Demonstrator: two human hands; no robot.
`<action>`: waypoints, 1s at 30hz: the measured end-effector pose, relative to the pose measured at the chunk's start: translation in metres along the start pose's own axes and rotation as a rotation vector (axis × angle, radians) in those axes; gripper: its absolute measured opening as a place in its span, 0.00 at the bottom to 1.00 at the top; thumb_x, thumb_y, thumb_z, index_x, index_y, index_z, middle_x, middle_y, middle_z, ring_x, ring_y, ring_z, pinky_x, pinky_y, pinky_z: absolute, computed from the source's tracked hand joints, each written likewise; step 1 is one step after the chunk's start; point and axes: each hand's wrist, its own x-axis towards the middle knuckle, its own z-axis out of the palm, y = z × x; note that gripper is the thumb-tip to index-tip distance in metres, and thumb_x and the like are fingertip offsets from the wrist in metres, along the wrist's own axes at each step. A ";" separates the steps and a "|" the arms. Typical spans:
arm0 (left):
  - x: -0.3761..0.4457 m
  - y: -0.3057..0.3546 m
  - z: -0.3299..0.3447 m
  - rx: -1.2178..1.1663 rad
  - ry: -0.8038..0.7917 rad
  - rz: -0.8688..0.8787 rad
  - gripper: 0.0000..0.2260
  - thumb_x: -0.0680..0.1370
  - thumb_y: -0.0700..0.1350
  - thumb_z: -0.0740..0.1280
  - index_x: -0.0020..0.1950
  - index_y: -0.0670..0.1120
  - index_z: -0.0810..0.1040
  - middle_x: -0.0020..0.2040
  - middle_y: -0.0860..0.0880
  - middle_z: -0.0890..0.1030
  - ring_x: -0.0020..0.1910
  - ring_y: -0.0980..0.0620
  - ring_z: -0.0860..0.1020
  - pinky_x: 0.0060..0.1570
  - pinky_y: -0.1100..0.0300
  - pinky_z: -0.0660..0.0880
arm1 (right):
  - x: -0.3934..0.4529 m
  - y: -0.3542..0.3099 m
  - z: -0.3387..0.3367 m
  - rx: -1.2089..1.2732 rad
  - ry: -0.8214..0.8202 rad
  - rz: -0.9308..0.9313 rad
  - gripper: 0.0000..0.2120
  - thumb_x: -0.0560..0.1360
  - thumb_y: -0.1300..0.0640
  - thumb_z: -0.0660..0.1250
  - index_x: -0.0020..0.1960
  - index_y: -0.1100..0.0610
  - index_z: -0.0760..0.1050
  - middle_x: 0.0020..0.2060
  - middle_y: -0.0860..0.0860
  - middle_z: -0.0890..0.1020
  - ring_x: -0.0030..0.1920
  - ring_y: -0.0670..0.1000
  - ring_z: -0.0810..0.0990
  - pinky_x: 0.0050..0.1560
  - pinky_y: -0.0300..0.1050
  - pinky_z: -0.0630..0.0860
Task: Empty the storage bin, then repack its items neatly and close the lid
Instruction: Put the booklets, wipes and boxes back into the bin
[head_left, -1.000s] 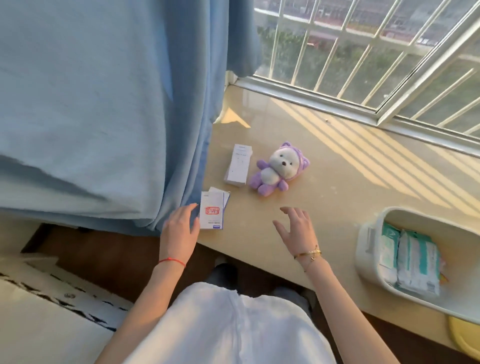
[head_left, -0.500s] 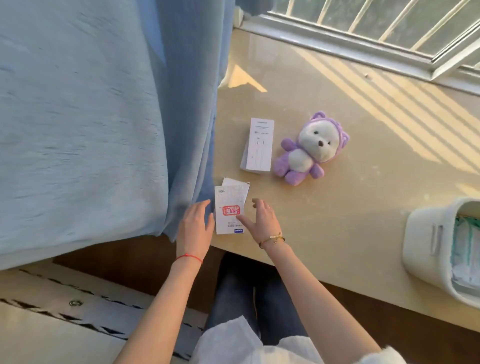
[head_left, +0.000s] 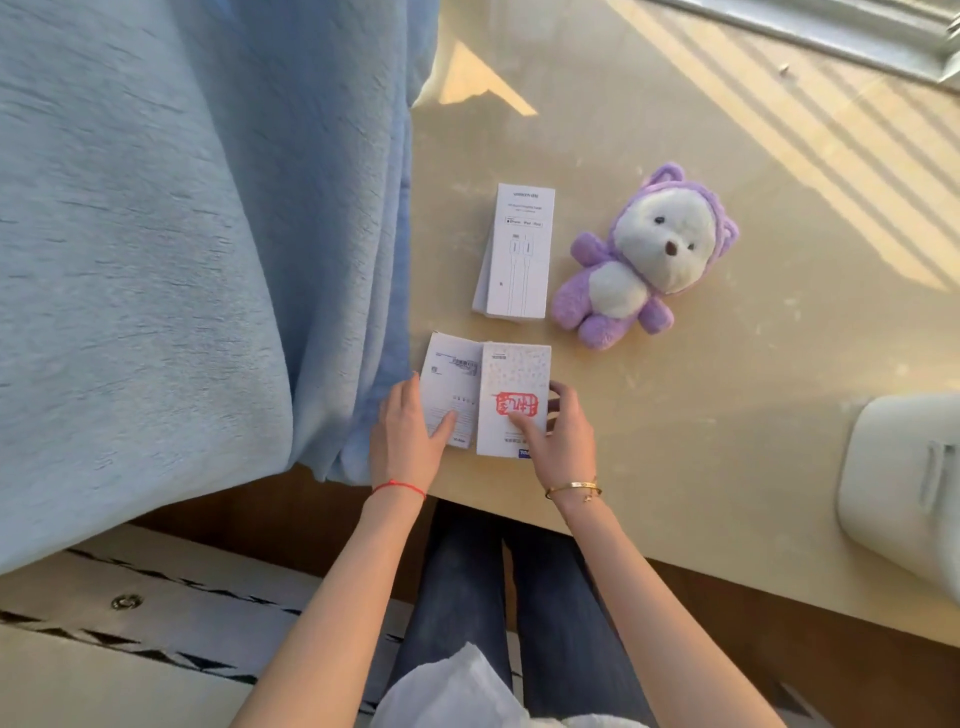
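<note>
A big light-blue cloth curtain (head_left: 171, 249) was seen on the left, hanging down past the edge of the pale yellow smooth counter (head_left: 727, 415). Just beside the curtain, the left hand (head_left: 402, 441) was laid on a flat white cardboard box with small grey print (head_left: 449, 384). Its fingers were held straight and close together along the box's left edge, and its thumb was pressed on the box's top. A thin red string bracelet (head_left: 399, 487) was worn on that wrist.

Right next to that box, touching it, a second flat white cardboard box with a red square stamp (head_left: 514, 395) was held by the right hand (head_left: 563, 441). The thumb was pressed on top near the stamp, and the fingers were curled round the box's right edge. A thin gold bracelet (head_left: 574, 488) was worn on that wrist.

Farther back, a long white cardboard box with a cable drawn on it (head_left: 519, 249) was lying flat. Just beside it, a small purple and white soft toy bear (head_left: 644, 254) was lying on its back.

At the far right, well apart from the hands, the white plastic storage bin (head_left: 904, 478) was seen on the counter, cut off by the picture's edge. What was inside could not be told.
</note>
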 end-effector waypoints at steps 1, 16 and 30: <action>0.001 0.003 0.004 0.003 -0.007 -0.019 0.31 0.73 0.54 0.70 0.70 0.43 0.65 0.63 0.44 0.73 0.62 0.46 0.72 0.57 0.51 0.74 | 0.000 0.005 -0.007 0.011 0.020 0.004 0.26 0.71 0.50 0.74 0.65 0.53 0.68 0.47 0.48 0.79 0.42 0.49 0.80 0.41 0.45 0.78; -0.022 0.049 -0.019 -0.305 0.062 -0.046 0.26 0.70 0.46 0.75 0.64 0.44 0.70 0.60 0.45 0.77 0.58 0.48 0.76 0.49 0.61 0.75 | -0.033 0.026 -0.080 0.153 0.174 0.046 0.25 0.72 0.52 0.73 0.65 0.55 0.69 0.46 0.47 0.80 0.36 0.40 0.79 0.30 0.29 0.75; -0.130 0.188 -0.061 -0.522 -0.101 0.119 0.27 0.71 0.46 0.75 0.66 0.49 0.69 0.57 0.50 0.79 0.52 0.55 0.79 0.42 0.65 0.77 | -0.116 0.038 -0.233 0.298 0.352 0.030 0.25 0.72 0.51 0.73 0.65 0.54 0.69 0.44 0.43 0.78 0.38 0.39 0.79 0.29 0.26 0.74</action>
